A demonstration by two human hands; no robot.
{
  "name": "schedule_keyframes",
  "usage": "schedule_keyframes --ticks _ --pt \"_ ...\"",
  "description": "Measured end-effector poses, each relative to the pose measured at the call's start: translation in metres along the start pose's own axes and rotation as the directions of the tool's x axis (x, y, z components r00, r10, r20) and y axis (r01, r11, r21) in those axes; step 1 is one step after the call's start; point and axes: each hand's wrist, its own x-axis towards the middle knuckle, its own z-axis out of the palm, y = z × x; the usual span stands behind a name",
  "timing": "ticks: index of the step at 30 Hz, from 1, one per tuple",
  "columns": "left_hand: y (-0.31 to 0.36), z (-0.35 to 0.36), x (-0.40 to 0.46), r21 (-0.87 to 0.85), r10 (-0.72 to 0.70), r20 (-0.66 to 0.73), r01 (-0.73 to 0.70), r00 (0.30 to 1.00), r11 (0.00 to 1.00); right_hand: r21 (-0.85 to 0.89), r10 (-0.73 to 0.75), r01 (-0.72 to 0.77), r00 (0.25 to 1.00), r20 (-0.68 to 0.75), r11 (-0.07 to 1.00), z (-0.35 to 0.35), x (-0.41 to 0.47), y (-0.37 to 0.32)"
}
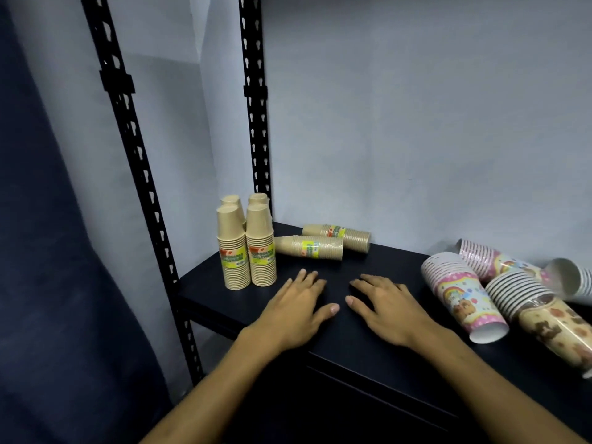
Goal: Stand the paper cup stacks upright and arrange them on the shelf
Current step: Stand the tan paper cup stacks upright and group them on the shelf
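Observation:
Several kraft-brown cup stacks stand upright, rims down, at the left back of the dark shelf. Two more brown stacks lie on their sides behind my hands: a nearer stack and a farther stack by the wall. On the right lie patterned stacks: a pink rainbow stack, a second pink stack behind it, a brown bear-print stack and a white stack at the edge. My left hand and my right hand rest flat on the shelf, fingers spread, holding nothing.
Two black perforated uprights frame the shelf's left side. A grey wall backs the shelf. Dark blue fabric hangs at the left. The shelf's front edge runs just below my wrists.

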Motion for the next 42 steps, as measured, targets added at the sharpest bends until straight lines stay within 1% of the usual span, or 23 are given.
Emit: schedule_keyframes --ticks 2,3,4,5,7,9,11,13,14,17,20,23,25,27,29,31,34,36,38,42 --pt "-0.001 -0.002 0.028 0.021 -0.004 -0.052 0.005 0.999 1.000 0.010 0.035 -0.034 0.997 -0.067 0.999 -0.002 0.008 0.008" --pt "-0.002 -0.003 0.042 0.041 -0.017 -0.097 0.022 0.995 0.999 0.044 0.055 -0.050 0.992 -0.116 0.998 -0.002 0.015 0.010" --pt "-0.002 -0.004 0.054 0.056 -0.039 -0.143 0.048 0.989 0.997 0.123 0.081 -0.059 0.980 -0.180 0.991 -0.002 0.023 0.012" --pt "-0.003 -0.005 0.066 0.061 -0.065 -0.174 0.076 0.983 0.995 0.238 0.120 -0.058 0.960 -0.253 0.970 -0.002 0.032 0.013" --pt "-0.003 -0.005 0.084 0.087 -0.102 -0.183 0.120 0.978 0.989 0.450 0.230 -0.041 0.898 -0.375 0.892 0.000 0.048 0.016" --pt "-0.004 -0.001 0.098 0.129 -0.122 -0.169 0.145 0.978 0.981 0.529 0.309 -0.057 0.862 -0.403 0.847 0.002 0.062 0.020" --pt "-0.006 0.008 0.109 0.111 -0.142 -0.185 0.164 0.973 0.980 0.527 0.328 -0.087 0.864 -0.382 0.845 0.003 0.075 0.026" --pt "-0.007 0.017 0.118 0.075 -0.144 -0.250 0.168 0.958 0.983 0.506 0.317 -0.107 0.881 -0.351 0.856 0.004 0.089 0.032" --pt "-0.007 0.020 0.120 0.048 -0.137 -0.278 0.157 0.951 0.986 0.524 0.320 -0.109 0.887 -0.333 0.845 0.005 0.096 0.036" --pt "-0.010 0.024 0.125 -0.035 -0.068 -0.329 0.060 0.942 0.998 0.618 0.358 -0.117 0.890 -0.282 0.777 0.006 0.114 0.044" --pt "-0.012 0.025 0.130 -0.181 -0.005 -0.371 -0.067 0.929 0.981 0.598 0.346 -0.121 0.896 -0.277 0.792 0.009 0.122 0.051" --pt "-0.013 0.027 0.134 -0.360 -0.039 -0.438 -0.136 0.898 0.923 0.625 0.374 -0.117 0.878 -0.297 0.772 0.006 0.122 0.053" --pt "-0.014 0.027 0.132 -0.447 -0.089 -0.419 -0.120 0.904 0.886 0.639 0.385 -0.134 0.883 -0.271 0.757 0.001 0.117 0.052" --pt "-0.014 0.024 0.127 -0.507 -0.143 -0.343 -0.055 0.928 0.860 0.660 0.397 -0.155 0.887 -0.234 0.735 -0.005 0.109 0.049" --pt "-0.012 0.018 0.121 -0.581 -0.206 -0.262 0.016 0.943 0.814 0.667 0.421 -0.180 0.880 -0.220 0.723 -0.011 0.098 0.047" --pt "-0.011 0.013 0.117 -0.608 -0.275 -0.247 0.073 0.929 0.791 0.664 0.428 -0.202 0.882 -0.197 0.720 -0.016 0.086 0.045" --pt "-0.007 0.013 0.109 -0.585 -0.369 -0.261 0.158 0.892 0.796 0.653 0.440 -0.252 0.887 -0.139 0.714 -0.021 0.072 0.044" --pt "-0.007 0.013 0.104 -0.586 -0.417 -0.247 0.208 0.874 0.783 0.644 0.444 -0.275 0.889 -0.113 0.714 -0.021 0.063 0.044" --pt "-0.008 0.012 0.100 -0.578 -0.418 -0.233 0.221 0.878 0.786 0.662 0.441 -0.278 0.893 -0.089 0.697 -0.021 0.057 0.042" --pt "-0.010 0.009 0.099 -0.581 -0.340 -0.194 0.171 0.920 0.796 0.655 0.412 -0.268 0.908 -0.073 0.707 -0.023 0.050 0.035"
